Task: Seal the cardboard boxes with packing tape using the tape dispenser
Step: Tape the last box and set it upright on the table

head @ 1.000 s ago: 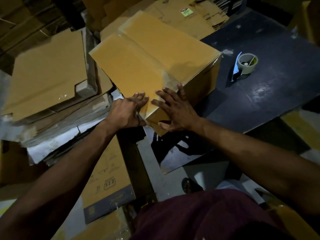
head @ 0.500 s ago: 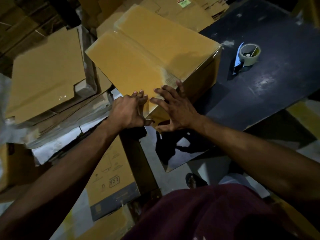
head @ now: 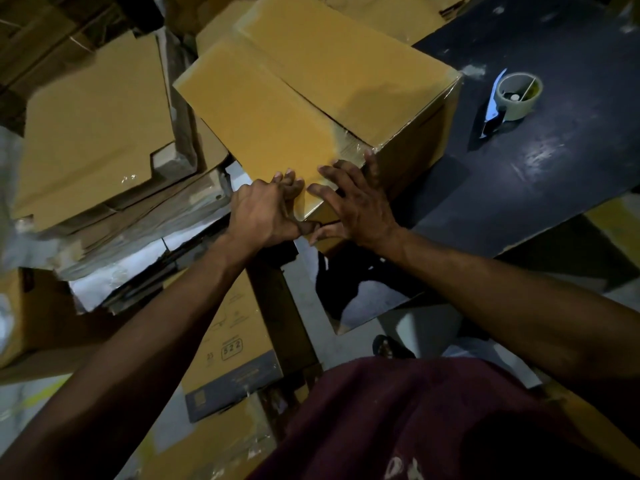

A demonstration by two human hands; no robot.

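on the far left a stack of flattened cardboard sheets [head: 93, 133] lies in a loose pile, likely stock waiting to be folded, kept out of the working spot but within reach. below it a printed flat carton [head: 232, 351] marked 522 leans near the person's legs.

the left hand [head: 266, 213] sits at the near corner of the box [head: 311, 98], fingers bent over the top edge and the thumb tucked under toward the side, so it grips the corner; this looks like pressing the tape end down where it wraps over the edge. the box rests on the near left part of the dark tabletop [head: 571, 168], its corner hanging past the edge toward the person, which lets both hands get around that corner. a strip of clear tape [head: 349, 140] runs along the centre seam of the closed flaps and shines near the corner.

the right hand [head: 356, 206] lies flat and spread on the same corner, touching the top and side, fingers straight, holding nothing; it seems to smooth the tape and steady the box.

to the right, well apart from the box, the tape dispenser [head: 512, 98] lies on the tabletop, set down so both hands are free.
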